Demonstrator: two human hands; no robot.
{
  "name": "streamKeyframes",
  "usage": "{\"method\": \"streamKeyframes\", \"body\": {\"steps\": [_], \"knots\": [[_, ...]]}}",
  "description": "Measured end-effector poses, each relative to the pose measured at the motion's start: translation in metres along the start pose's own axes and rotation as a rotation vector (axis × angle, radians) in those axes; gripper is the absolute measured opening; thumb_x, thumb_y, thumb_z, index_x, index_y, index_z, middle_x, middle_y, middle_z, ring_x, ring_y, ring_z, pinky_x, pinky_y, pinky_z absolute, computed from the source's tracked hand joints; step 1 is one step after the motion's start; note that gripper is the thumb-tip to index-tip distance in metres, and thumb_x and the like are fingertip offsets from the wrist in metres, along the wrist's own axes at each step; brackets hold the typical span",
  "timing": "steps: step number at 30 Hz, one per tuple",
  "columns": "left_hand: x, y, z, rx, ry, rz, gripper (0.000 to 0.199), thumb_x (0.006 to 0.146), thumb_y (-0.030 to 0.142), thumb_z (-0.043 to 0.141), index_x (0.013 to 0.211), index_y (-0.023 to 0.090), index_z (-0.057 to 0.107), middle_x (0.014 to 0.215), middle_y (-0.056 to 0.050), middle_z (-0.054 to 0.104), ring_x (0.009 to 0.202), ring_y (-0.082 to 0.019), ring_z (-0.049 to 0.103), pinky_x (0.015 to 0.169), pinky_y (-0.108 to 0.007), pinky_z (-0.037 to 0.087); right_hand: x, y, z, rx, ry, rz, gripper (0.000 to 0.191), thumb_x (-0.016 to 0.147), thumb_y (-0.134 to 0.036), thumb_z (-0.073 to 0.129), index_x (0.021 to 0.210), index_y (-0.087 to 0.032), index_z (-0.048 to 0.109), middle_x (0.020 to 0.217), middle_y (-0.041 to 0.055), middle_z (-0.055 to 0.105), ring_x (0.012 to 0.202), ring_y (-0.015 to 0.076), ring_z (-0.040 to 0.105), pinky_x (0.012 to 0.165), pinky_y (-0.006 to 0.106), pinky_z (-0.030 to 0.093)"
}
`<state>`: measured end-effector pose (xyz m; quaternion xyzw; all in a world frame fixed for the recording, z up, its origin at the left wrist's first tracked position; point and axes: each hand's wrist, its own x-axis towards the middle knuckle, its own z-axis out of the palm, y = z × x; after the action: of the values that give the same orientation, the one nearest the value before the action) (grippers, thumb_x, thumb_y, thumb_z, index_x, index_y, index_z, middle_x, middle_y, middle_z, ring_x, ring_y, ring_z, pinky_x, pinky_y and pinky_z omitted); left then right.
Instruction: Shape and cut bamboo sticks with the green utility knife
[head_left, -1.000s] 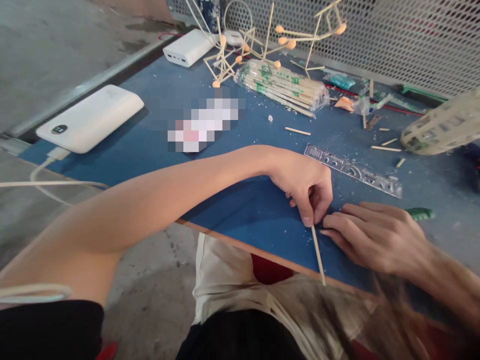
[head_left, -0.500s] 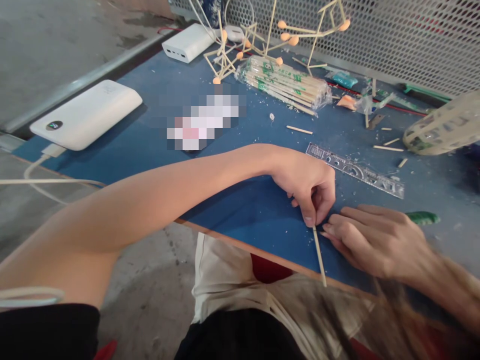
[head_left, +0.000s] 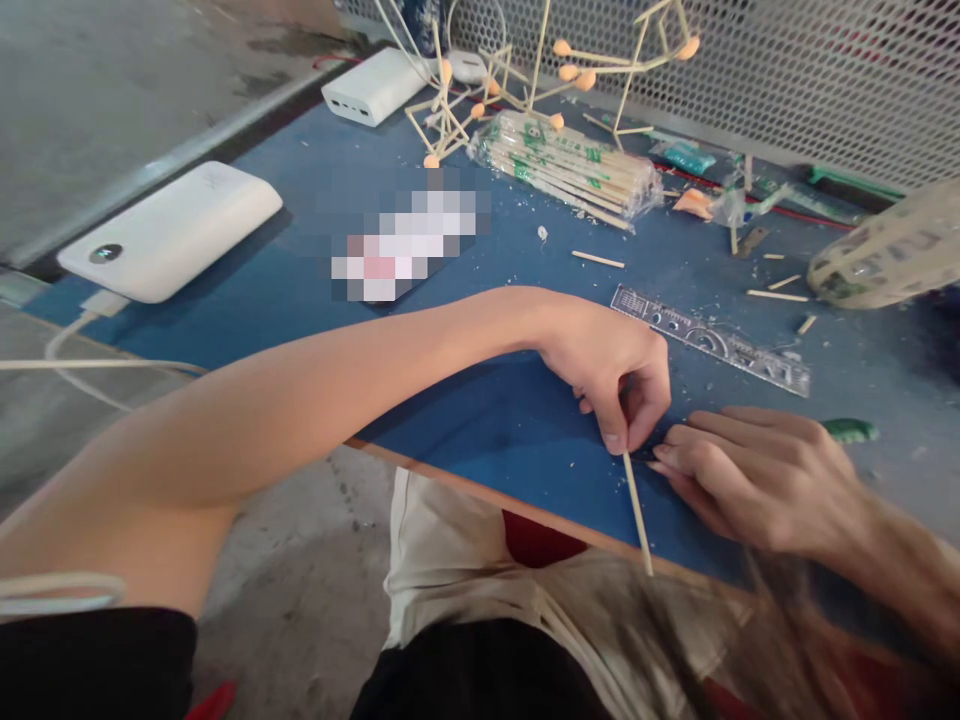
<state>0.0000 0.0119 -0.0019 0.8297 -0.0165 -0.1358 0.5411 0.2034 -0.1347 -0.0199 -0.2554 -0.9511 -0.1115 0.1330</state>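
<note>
My left hand point(head_left: 619, 375) pinches the upper end of a thin wooden stick point(head_left: 637, 515) between thumb and finger. The stick's lower end reaches past the table's front edge. Just to the right, my right hand point(head_left: 757, 480) is closed, its fingertips gripping something thin and dark that points at the stick; most of it is hidden. A clear ruler point(head_left: 709, 340) lies beyond both hands, and a green object point(head_left: 851, 431) lies behind my right hand.
Two white power banks point(head_left: 172, 232) point(head_left: 375, 86) lie at the left and back. Beyond my hands are a blurred-out object point(head_left: 409, 250), wrapped sticks point(head_left: 562, 165), stick frames with orange joints point(head_left: 585, 79), a beige holder point(head_left: 889, 250), and scattered stick pieces point(head_left: 598, 259).
My right hand's fingertips have shifted slightly right, a little farther from the stick. My left hand keeps its pinch on the stick almost in place.
</note>
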Motion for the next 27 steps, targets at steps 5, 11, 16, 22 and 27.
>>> {"method": "streamKeyframes", "body": {"steps": [5, 11, 16, 22, 27], "knots": [[0.0003, -0.0015, -0.0005, -0.002, -0.021, 0.023, 0.011, 0.080, 0.027, 0.075, 0.088, 0.021, 0.080, 0.085, -0.001, 0.077, 0.070, -0.013, 0.065, 0.062, -0.025, 0.048, 0.0007, -0.0011, -0.0004, -0.003, 0.006, -0.005, 0.014, 0.095, -0.014, 0.061, 0.085, -0.021, 0.053, 0.083, 0.0054, 0.073, 0.068, 0.0187, 0.066, 0.056, 0.036, 0.038], [0.0002, -0.0015, -0.0005, -0.013, -0.013, 0.018, 0.010, 0.078, 0.027, 0.076, 0.086, 0.022, 0.080, 0.084, -0.001, 0.077, 0.070, -0.013, 0.065, 0.061, -0.025, 0.047, -0.0002, -0.0003, -0.0004, -0.015, -0.003, -0.005, 0.013, 0.095, -0.014, 0.060, 0.086, -0.021, 0.053, 0.081, 0.0038, 0.072, 0.068, 0.0177, 0.065, 0.057, 0.035, 0.039], [0.0004, -0.0016, -0.0005, 0.017, -0.007, 0.035, 0.009, 0.079, 0.026, 0.076, 0.085, 0.022, 0.080, 0.084, -0.001, 0.076, 0.070, -0.012, 0.064, 0.062, -0.025, 0.047, -0.0002, -0.0001, 0.0005, -0.005, -0.002, 0.010, 0.014, 0.096, -0.015, 0.058, 0.085, -0.021, 0.053, 0.080, 0.0025, 0.072, 0.066, 0.0165, 0.064, 0.056, 0.035, 0.039], [-0.0001, -0.0008, -0.0007, 0.025, -0.005, 0.027, 0.008, 0.079, 0.026, 0.076, 0.085, 0.022, 0.080, 0.085, -0.001, 0.077, 0.071, -0.013, 0.064, 0.063, -0.025, 0.047, 0.0010, 0.0000, 0.0014, 0.000, 0.010, 0.025, 0.012, 0.096, -0.015, 0.057, 0.087, -0.021, 0.053, 0.082, 0.0037, 0.072, 0.066, 0.0167, 0.064, 0.056, 0.036, 0.038], [-0.0008, 0.0006, -0.0008, 0.008, -0.006, 0.006, 0.007, 0.078, 0.026, 0.077, 0.084, 0.022, 0.079, 0.086, -0.001, 0.077, 0.073, -0.013, 0.066, 0.063, -0.025, 0.048, -0.0015, -0.0009, 0.0018, -0.003, -0.004, 0.027, 0.014, 0.095, -0.016, 0.060, 0.085, -0.022, 0.052, 0.085, 0.0029, 0.073, 0.067, 0.0162, 0.064, 0.057, 0.035, 0.038]]}}
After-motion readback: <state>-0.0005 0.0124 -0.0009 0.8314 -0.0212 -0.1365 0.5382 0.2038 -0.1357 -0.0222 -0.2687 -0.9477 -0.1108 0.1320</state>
